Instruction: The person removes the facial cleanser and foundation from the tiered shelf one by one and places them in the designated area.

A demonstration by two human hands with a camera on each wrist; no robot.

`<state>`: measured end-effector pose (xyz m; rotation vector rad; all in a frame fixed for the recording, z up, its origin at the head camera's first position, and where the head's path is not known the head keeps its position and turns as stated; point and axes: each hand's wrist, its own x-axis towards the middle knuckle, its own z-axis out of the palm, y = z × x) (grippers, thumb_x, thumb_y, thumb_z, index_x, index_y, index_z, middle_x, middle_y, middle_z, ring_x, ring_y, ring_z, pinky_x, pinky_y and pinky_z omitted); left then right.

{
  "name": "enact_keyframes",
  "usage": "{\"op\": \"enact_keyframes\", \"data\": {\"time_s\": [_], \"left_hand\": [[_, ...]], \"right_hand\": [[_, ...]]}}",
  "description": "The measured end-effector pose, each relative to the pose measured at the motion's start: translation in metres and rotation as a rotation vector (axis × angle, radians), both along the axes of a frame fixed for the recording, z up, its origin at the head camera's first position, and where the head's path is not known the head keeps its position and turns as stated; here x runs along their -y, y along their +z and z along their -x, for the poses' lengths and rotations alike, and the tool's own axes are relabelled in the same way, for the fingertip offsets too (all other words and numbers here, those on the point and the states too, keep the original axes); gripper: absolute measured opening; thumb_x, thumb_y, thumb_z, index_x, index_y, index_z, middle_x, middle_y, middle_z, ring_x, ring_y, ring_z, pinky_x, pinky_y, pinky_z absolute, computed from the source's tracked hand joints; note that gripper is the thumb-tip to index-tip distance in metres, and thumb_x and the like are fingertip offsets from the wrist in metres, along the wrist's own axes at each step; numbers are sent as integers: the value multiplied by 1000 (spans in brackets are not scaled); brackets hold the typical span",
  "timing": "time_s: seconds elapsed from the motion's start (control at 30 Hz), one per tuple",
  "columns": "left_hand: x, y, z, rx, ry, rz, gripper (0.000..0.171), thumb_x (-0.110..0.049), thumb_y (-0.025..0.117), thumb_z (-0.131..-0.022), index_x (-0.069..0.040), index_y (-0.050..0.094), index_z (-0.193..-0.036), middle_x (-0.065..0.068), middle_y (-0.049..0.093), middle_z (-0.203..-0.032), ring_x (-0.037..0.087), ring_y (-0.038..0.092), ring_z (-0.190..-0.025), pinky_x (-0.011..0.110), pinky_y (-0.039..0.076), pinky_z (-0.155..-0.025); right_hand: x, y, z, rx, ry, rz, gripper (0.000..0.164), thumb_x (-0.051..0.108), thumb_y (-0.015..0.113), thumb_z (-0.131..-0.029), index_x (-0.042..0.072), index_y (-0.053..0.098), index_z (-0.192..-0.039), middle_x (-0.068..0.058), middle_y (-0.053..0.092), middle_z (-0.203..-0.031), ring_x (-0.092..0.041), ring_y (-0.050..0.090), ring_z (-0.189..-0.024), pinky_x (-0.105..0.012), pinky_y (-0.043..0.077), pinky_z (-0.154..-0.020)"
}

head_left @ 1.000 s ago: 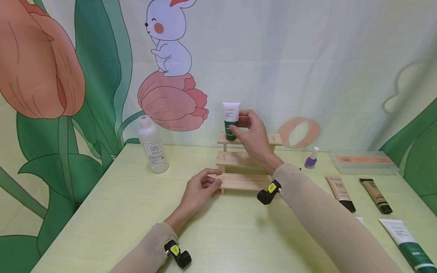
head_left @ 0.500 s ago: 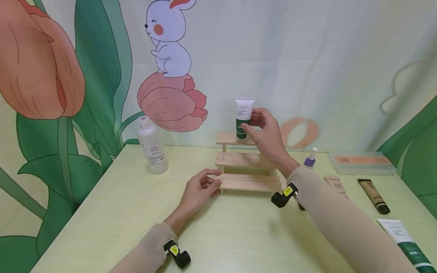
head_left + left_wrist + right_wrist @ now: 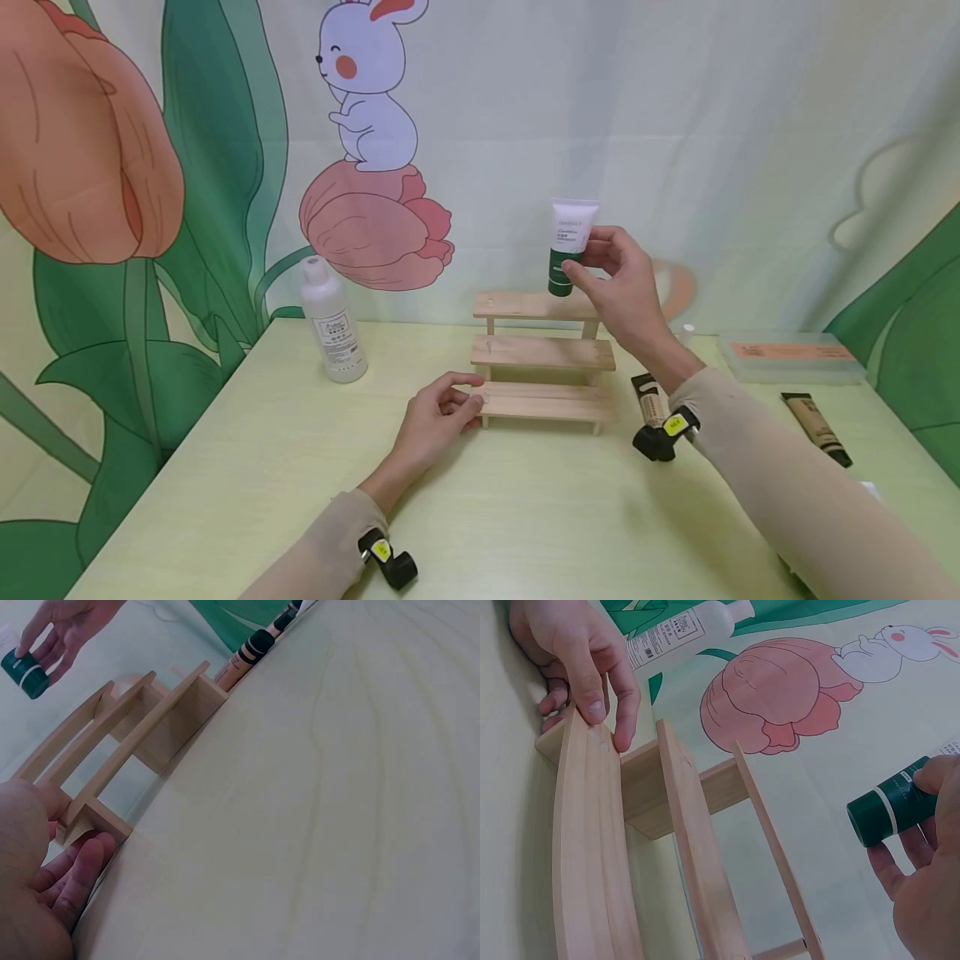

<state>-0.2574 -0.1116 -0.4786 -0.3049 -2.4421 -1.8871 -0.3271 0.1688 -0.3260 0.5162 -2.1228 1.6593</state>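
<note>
My right hand [image 3: 632, 287] pinches a small white-and-green cream tube [image 3: 574, 223] between thumb and fingers. The tube stands nearly upright, green cap down, above the right part of the top step of a three-step wooden rack [image 3: 543, 352]. In the right wrist view the tube's green cap [image 3: 871, 817] points toward the rack, with air between. At the lowest step's left end, my left hand [image 3: 435, 417] holds the rack. The right wrist view shows its thumb and a finger on top of the board; in the left wrist view other fingers [image 3: 79, 881] curl underneath.
A white bottle [image 3: 335, 333] stands left of the rack. To the right lie a dark-capped tube [image 3: 651, 402], a brown tube [image 3: 817, 429] and a clear case [image 3: 795, 358] with an orange label. A white bottle cap [image 3: 686, 333] shows behind the right wrist.
My right hand has carried the cream tube rightward along the top step and up away from it. The left hand and rack have stayed in place.
</note>
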Motion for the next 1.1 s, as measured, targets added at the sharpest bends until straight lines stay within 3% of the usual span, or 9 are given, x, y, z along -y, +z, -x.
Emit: {"op": "enact_keyframes", "data": {"time_s": [0.1,0.3,0.37,0.6,0.77,1.1], "left_hand": [[0,0,0,-4,-2,-1,27,-15,77,-108,-16,76,-134,8,80,-99,21,78,-82,26,63,-76],[0,-1,1,-13,-6,7,27,-16,77,-108,-15,76,-134,7,80,-98,21,78,-81,27,63,-75],[0,-2,2,-15,-8,6,27,-16,77,-108,-15,76,-134,7,80,-98,21,77,-81,27,63,-75],[0,-3,3,-12,-10,1,27,-17,78,-107,-15,76,-135,7,80,-98,21,78,-81,28,63,-76],[0,-3,2,-17,-6,5,27,-17,78,-107,-16,76,-134,6,80,-98,21,77,-81,28,63,-75],[0,-4,3,-13,-7,-6,28,-17,78,-107,-15,76,-135,7,80,-97,21,78,-81,28,65,-76]], "right_hand": [[-8,3,-4,7,-21,-3,39,9,79,-104,6,62,-139,-13,73,-130,-17,69,-115,-48,48,-119],[-26,7,-14,17,-15,27,39,10,77,-105,8,62,-141,-9,72,-132,-18,69,-117,-25,54,-102],[-32,8,-17,8,-20,23,39,11,77,-105,8,62,-142,-7,71,-132,-17,69,-117,-23,55,-101],[-51,11,-24,-18,-69,6,40,11,77,-106,7,62,-142,-2,72,-127,-15,70,-114,-22,56,-99],[-63,11,-27,-23,-76,65,37,8,76,-105,9,63,-140,-1,70,-124,-17,68,-111,-19,60,-91],[-88,4,-41,7,-116,159,37,5,78,-104,12,66,-138,-3,68,-123,-18,68,-110,-19,62,-89]]}}
